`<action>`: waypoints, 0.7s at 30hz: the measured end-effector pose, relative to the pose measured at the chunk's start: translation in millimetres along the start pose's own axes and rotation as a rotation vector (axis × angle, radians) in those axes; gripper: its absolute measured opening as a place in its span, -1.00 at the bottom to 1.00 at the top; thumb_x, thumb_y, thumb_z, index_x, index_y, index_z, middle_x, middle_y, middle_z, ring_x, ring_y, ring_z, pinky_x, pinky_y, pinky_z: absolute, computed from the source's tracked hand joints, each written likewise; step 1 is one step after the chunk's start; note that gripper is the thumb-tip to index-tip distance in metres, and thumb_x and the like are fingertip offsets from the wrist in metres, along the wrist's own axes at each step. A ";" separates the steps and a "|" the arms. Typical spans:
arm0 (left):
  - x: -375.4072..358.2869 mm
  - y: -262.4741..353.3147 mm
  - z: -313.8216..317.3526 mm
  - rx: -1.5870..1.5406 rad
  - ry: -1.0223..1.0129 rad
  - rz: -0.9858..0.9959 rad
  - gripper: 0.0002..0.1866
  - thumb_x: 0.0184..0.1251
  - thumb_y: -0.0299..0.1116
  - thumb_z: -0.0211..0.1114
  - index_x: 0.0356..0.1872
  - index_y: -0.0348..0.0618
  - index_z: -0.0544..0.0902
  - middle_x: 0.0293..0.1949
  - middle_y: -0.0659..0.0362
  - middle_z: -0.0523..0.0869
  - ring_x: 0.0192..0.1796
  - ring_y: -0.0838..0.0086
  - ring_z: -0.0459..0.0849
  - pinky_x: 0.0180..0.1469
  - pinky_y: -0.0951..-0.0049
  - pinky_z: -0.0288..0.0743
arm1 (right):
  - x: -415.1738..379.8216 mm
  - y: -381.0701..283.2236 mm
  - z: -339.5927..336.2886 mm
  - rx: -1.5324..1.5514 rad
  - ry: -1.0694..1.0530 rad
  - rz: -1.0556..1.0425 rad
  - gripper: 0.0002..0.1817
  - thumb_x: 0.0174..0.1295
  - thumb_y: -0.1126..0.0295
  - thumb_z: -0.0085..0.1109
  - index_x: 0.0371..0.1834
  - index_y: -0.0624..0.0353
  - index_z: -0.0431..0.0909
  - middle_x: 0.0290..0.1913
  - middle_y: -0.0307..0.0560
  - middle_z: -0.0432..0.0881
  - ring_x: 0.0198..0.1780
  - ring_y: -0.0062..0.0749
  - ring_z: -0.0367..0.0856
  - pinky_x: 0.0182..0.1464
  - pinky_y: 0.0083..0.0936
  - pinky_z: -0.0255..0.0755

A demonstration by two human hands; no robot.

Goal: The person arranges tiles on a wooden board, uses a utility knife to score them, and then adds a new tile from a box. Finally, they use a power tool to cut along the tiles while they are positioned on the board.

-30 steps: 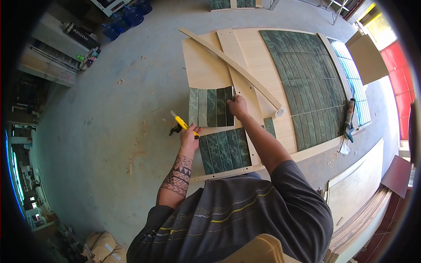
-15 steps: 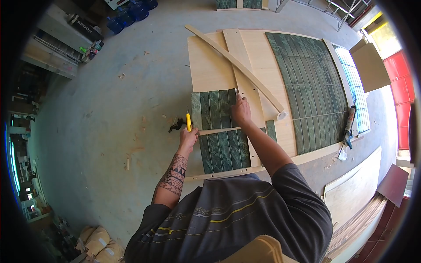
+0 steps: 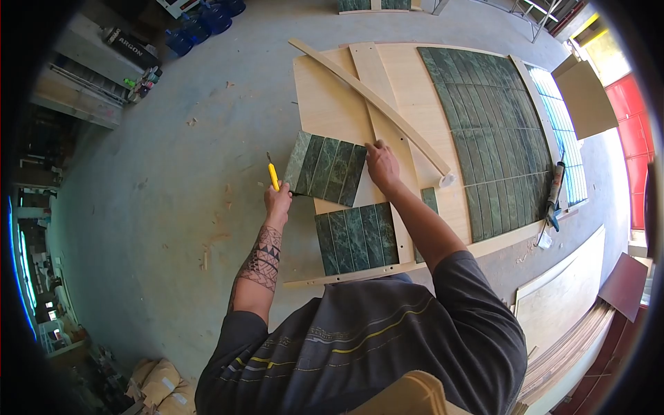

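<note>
My left hand (image 3: 278,200) is closed around a yellow utility knife (image 3: 274,177), its blade end pointing up and away. Its fingers are right at the lower left edge of a dark green marbled tile sheet (image 3: 328,169), which lies skewed over the wooden panel (image 3: 332,104) and overhangs its left edge. At the sheet's upper right corner, the fingers of my right hand (image 3: 382,166) are curled, the tips partly hidden. A second green tile sheet (image 3: 356,238) lies flat nearer my body, with a narrow green tile strip (image 3: 429,200) to its right.
A long wooden batten (image 3: 370,100) crosses the panel diagonally. Farther right are a large green tiled section (image 3: 494,138) and a caulking gun (image 3: 555,194). Boards (image 3: 564,290) are stacked at lower right. Blue water bottles (image 3: 200,24) stand at the back left.
The green tile sheet has turned clockwise and shifted left, uncovering wood along its right side. My left hand with the knife has moved left and up; my right hand has shifted only slightly.
</note>
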State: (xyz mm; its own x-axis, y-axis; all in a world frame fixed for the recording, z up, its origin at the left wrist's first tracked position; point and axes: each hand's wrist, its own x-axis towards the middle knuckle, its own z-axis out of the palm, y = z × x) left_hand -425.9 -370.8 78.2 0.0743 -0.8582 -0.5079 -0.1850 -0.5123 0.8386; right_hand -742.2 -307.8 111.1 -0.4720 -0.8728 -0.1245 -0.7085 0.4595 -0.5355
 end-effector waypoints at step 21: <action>57.9 81.4 39.3 0.557 0.222 0.635 -0.50 0.60 -0.21 0.22 0.35 -0.36 0.46 0.05 -0.26 0.72 0.08 -0.17 0.71 0.17 0.00 0.59 | 108.6 10.6 -20.6 -0.479 -0.434 -0.913 -0.47 0.13 0.27 0.48 0.24 -0.37 0.73 0.63 -0.43 0.37 0.73 -0.12 0.05 0.71 0.15 -0.05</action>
State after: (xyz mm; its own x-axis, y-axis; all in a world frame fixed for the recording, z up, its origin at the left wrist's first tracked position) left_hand -475.1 -460.9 109.4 -0.0271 -0.9922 0.1218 -0.7037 0.1054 0.7026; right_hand -811.7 -394.4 109.1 0.4853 -0.8555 -0.1804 -0.8688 -0.4486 -0.2098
